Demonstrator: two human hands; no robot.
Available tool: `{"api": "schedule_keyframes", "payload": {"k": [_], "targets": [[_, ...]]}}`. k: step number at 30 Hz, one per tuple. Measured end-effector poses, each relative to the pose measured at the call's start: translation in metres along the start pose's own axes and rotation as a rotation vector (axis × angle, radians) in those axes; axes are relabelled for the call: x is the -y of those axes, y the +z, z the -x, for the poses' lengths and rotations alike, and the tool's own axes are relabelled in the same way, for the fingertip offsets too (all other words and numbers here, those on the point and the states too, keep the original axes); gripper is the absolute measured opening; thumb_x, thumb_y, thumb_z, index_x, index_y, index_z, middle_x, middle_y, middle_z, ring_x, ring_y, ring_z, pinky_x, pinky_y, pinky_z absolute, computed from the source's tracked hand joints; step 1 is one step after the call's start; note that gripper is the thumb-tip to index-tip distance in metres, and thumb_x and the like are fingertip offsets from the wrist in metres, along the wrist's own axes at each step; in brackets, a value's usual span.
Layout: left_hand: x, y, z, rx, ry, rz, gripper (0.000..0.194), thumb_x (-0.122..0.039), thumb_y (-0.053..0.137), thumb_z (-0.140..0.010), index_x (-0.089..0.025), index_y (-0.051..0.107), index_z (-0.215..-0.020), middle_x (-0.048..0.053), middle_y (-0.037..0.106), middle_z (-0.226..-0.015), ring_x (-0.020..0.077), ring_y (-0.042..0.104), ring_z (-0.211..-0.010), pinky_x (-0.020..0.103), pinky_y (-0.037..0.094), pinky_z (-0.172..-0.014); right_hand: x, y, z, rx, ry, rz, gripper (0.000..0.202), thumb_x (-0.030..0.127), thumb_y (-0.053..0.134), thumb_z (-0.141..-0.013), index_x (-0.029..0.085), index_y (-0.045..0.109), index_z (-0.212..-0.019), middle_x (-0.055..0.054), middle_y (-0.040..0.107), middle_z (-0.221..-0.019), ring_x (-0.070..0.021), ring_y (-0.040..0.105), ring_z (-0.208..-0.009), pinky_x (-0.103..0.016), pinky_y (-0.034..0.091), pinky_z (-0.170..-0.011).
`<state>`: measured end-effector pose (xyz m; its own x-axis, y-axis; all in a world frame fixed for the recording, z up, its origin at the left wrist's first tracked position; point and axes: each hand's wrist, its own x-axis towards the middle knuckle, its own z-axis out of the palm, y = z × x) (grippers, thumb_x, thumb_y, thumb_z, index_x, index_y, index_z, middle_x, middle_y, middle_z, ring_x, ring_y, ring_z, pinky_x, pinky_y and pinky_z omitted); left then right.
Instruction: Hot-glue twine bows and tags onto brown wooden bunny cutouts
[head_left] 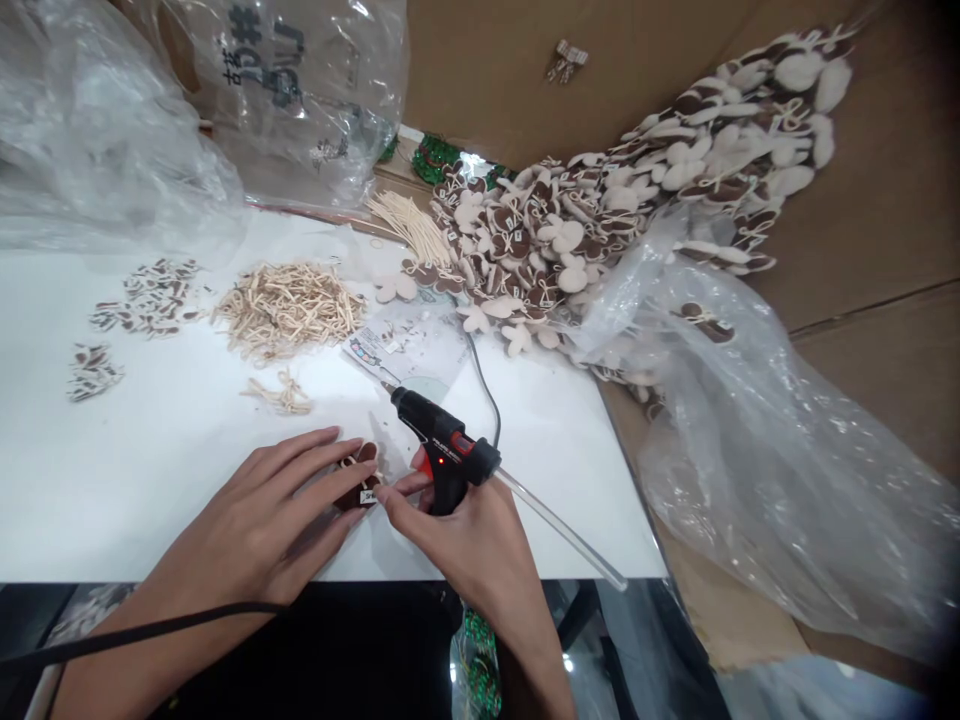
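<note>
My left hand point(274, 505) grips a small brown felt piece point(366, 455) at the table's front edge, its fingers over the top and its thumb below. A cream string bow and a white label point(368, 496) with dark lettering sit on the felt. In my right hand point(472, 535) is a black hot glue gun point(446, 435) with a red trigger and a lit red light. Its nozzle points up and left, away from the felt, and a clear glue stick point(562, 530) sticks out behind. My right thumb and fingertip are at the label's edge.
Loose string bows point(292, 310) lie heaped beyond my left hand, with a few nearer point(281, 392). Small labels point(154, 297) are scattered left. A printed plastic bag point(412, 345) lies under the nozzle. Finished-looking felt pieces point(555, 235) pile up at right beside clear plastic point(772, 450).
</note>
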<state>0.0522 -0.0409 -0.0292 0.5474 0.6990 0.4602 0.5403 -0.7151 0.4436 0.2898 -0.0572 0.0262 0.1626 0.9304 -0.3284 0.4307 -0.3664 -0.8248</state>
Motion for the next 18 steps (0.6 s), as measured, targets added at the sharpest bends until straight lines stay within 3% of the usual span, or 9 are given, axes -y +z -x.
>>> {"api": "schedule_keyframes", "payload": {"k": [8,13,18], "targets": [[-0.002,-0.005,-0.003,0.018,0.0,0.004,0.045,-0.028,0.07,-0.119,-0.026,0.067,-0.164,0.009,0.077,-0.163,0.0318,0.068,-0.156,0.049,0.059,-0.129,-0.004,-0.007,0.001,0.002,-0.008,-0.059,0.031,0.053,0.088,-0.091,0.026,0.075,-0.1,-0.004,0.088,-0.09,-0.0318,0.086,-0.09,-0.044,0.065,-0.089],[-0.003,-0.018,-0.002,-0.023,0.117,0.005,0.043,-0.012,0.074,-0.114,-0.024,0.073,-0.155,0.008,0.078,-0.161,0.0285,0.062,-0.164,0.045,0.056,-0.137,-0.009,-0.01,-0.001,-0.059,-0.05,-0.079,0.029,0.053,0.084,-0.097,0.027,0.073,-0.092,-0.005,0.088,-0.09,-0.0313,0.085,-0.09,-0.042,0.063,-0.087],[0.017,-0.03,0.005,0.14,0.262,-0.068,0.045,-0.01,0.067,-0.116,-0.026,0.073,-0.158,0.008,0.072,-0.171,0.0297,0.055,-0.172,0.047,0.054,-0.139,-0.016,-0.008,0.0,-0.098,-0.088,-0.197,0.029,0.051,0.081,-0.101,0.027,0.071,-0.089,-0.003,0.085,-0.084,-0.0292,0.086,-0.085,-0.037,0.063,-0.081]]}}
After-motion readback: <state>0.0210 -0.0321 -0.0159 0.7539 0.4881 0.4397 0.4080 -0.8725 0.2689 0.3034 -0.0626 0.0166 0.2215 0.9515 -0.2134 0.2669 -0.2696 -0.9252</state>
